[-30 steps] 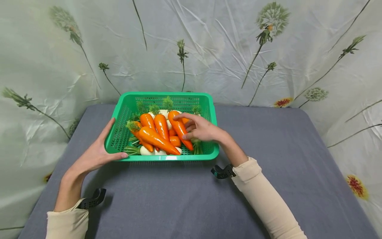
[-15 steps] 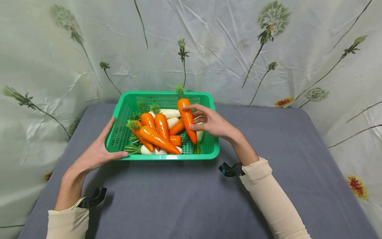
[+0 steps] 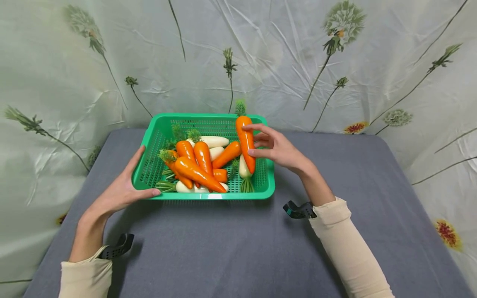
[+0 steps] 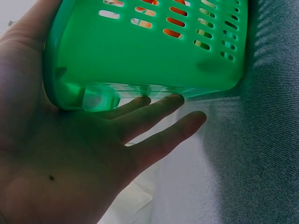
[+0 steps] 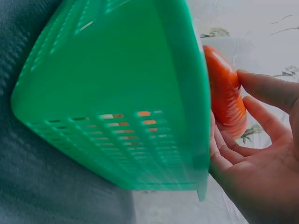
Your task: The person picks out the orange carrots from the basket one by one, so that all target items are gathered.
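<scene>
My right hand [image 3: 279,147] pinches an orange carrot [image 3: 246,142] with a green leafy top, thumb on one side and fingers on the other. It holds this carrot tilted over the right part of a green plastic basket [image 3: 205,196]. In the right wrist view the same carrot [image 5: 226,91] shows above the rim between thumb and fingers. At the basket's front left corner rests my left hand [image 3: 119,192], thumb at the front rim. The left wrist view shows its straight, spread fingers [image 4: 149,114] along the basket's outer wall. More carrots [image 3: 195,174] and white radishes [image 3: 214,141] lie inside.
The basket stands on a table with a grey cloth [image 3: 208,244], near its back edge. Behind hangs a pale curtain [image 3: 268,62] printed with dandelions. Black wrist bands [image 3: 299,210] sit by the beige sleeves [image 3: 350,244].
My right hand has lifted the carrot off the pile and carried it right and toward the back rim. A carrot and a radish beneath have come into view. The left hand stays put.
</scene>
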### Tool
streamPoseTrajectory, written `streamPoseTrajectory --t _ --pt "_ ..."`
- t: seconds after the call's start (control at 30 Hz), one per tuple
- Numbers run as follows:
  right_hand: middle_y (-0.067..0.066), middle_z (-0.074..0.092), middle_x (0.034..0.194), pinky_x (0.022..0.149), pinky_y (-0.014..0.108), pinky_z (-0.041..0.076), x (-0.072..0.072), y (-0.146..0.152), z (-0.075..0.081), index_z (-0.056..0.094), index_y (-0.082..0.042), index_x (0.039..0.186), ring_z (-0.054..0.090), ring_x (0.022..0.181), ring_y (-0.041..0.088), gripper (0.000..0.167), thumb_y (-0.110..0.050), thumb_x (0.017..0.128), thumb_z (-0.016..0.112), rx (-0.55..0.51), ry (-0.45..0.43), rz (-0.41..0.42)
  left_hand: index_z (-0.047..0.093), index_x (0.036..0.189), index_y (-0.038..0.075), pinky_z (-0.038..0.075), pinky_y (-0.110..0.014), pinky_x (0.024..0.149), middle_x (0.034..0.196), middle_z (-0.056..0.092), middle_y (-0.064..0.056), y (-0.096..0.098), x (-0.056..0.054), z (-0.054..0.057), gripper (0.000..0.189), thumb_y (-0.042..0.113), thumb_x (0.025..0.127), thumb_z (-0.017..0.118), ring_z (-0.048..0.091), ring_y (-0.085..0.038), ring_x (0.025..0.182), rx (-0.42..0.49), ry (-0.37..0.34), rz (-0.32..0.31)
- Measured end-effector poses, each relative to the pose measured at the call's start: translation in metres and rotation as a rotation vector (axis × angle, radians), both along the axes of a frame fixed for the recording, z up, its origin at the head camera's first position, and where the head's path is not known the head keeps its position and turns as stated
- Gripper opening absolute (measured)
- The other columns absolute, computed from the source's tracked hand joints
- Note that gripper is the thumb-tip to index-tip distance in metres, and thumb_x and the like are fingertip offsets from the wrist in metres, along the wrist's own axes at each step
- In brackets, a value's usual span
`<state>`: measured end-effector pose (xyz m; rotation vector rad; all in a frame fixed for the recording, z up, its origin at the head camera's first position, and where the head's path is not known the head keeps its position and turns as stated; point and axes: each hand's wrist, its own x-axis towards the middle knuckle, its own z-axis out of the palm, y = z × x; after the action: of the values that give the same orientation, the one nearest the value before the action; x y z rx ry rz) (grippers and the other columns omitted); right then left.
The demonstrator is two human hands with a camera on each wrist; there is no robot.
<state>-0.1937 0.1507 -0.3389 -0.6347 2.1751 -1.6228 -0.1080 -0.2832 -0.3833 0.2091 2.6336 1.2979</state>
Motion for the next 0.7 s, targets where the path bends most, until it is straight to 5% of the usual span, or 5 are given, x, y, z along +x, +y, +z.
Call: streamPoseTrajectory --t 0.7 --pt "0.016 0.056 0.145 0.091 0.030 0.058 -0.003 0.039 -0.003 0.047 -0.018 0.156 0.064 0.114 0.021 0.062 -0.007 0.099 0.069 -0.065 0.040 -0.083 -0.010 0.166 0.041 0.027 -0.001 0.094 0.174 0.012 -0.022 -0.001 -0.001 -0.002 0.132 0.018 0.081 0.088 0.039 -0.033 0.132 0.009 0.006 -0.010"
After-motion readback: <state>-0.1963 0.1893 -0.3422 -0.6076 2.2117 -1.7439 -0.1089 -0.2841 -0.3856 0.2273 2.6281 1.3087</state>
